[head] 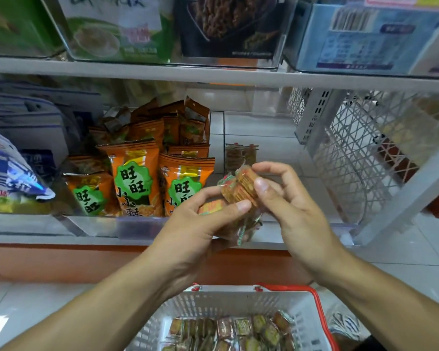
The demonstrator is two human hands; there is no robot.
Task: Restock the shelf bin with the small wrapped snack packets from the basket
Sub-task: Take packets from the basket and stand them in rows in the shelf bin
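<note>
Glossy plastic-wrapped snack packets [238,191]; white plastic basket [226,304].

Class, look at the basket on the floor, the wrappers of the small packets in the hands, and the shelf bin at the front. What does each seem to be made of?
Basket: looks like moulded white plastic, with slotted walls and a red handle.
Packet wrappers: apparently thin clear plastic film, glossy and crinkled, contents showing through.
Shelf bin: seems clear rigid plastic, perhaps acrylic; the orange bags show through its front.
</note>
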